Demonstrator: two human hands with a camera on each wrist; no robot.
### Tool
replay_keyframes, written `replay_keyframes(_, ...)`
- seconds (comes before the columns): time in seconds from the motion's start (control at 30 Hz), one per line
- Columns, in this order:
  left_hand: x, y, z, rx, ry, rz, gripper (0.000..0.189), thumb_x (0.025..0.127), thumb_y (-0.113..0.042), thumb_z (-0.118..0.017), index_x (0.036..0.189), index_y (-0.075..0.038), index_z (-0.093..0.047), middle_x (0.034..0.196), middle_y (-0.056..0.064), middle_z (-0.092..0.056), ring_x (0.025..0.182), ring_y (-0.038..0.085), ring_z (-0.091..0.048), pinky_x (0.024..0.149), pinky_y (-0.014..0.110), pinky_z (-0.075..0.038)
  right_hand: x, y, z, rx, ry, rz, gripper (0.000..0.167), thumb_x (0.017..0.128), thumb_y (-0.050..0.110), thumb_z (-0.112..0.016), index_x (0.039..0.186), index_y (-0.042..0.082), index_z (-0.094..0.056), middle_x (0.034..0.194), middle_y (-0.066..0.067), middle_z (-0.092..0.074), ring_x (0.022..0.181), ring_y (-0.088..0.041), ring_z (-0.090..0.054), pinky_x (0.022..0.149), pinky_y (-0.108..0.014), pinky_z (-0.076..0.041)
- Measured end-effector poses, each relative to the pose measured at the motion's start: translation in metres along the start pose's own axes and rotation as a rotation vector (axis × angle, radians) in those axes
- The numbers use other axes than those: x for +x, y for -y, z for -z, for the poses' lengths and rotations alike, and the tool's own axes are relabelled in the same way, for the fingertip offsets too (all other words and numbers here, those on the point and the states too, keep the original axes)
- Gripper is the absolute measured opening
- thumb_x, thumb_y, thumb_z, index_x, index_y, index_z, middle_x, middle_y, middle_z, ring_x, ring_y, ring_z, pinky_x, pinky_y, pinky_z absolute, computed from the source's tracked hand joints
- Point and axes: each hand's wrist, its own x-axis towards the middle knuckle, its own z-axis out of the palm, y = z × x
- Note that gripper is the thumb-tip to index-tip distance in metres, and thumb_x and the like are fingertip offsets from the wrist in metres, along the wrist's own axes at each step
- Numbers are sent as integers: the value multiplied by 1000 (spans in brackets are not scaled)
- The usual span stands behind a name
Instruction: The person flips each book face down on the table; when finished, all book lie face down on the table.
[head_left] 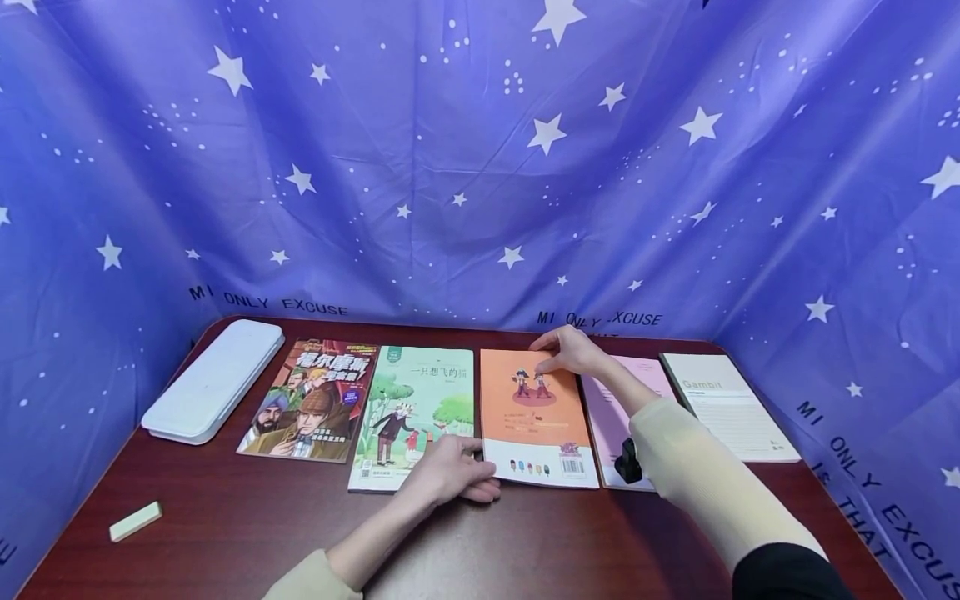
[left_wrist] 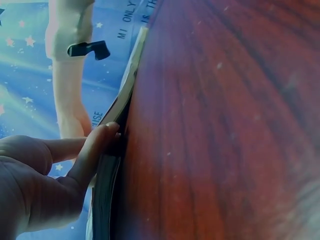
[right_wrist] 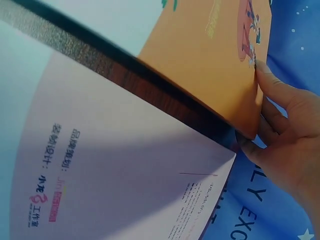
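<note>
An orange and white book (head_left: 531, 417) lies in the middle of a row on the table. At its lower left corner, my left hand (head_left: 446, 471) holds the edge; the left wrist view shows the thumb (left_wrist: 95, 150) against the book's side. My right hand (head_left: 573, 350) pinches the far right corner, with the thumb on the cover in the right wrist view. To the left is a green book (head_left: 416, 400) with a cat and tree picture, partly behind my left hand. A pink book (head_left: 633, 383) lies to the right, partly covered by my right forearm.
Further left are a comic-style book (head_left: 311, 400) and a white case (head_left: 213, 383). A small pale green bar (head_left: 135, 522) lies near the left front of the dark red wooden table (head_left: 225, 533). A cream "Gambit" notebook (head_left: 731, 408) is at the right. Starry blue cloth (head_left: 450, 167) surrounds the table.
</note>
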Motion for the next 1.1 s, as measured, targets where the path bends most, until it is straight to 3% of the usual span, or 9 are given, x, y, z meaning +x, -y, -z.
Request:
replay_keyframes(0.17,2,-1,2,-30,28,22,59,98,-2,-59,148,20,-36,93,28,-77,76,31,-79,68,34,-66,0,-1,1,-16,-3,12,42,84,16,-86,122,4,-74,122,-16,-75,121,-36,-66,108,-50,-52)
replay_keyframes(0.4,2,2,8,-157,98,18,61,99,0,-50,151,21,-27,97,35,-74,80,35,-79,71,36,-66,-2,-3,1,-15,-13,6,40,84,16,-85,122,6,-74,121,-15,-75,119,-34,-67,107,-49,-52)
replay_keyframes(0.6,-2,-1,10,-144,112,3,58,102,-3,-48,151,20,-27,96,34,-74,79,36,-79,71,38,-66,-4,0,-1,-29,-29,-8,40,83,16,-86,120,6,-75,120,-15,-76,117,-33,-67,106,-48,-53)
replay_keyframes(0.9,-6,-2,23,-145,35,-54,52,100,0,-48,149,17,-37,94,33,-74,77,33,-79,74,40,-67,-1,17,-10,-56,-70,52,37,86,14,-82,120,5,-75,123,-14,-75,123,-33,-66,108,-48,-53)
replay_keyframes(1.1,-10,-3,35,-31,-55,-126,48,98,2,-51,144,16,-44,96,31,-75,71,21,-76,70,35,-66,5,45,-20,-49,-65,128,42,92,19,-77,129,3,-70,129,-15,-73,127,-32,-65,111,-47,-52)
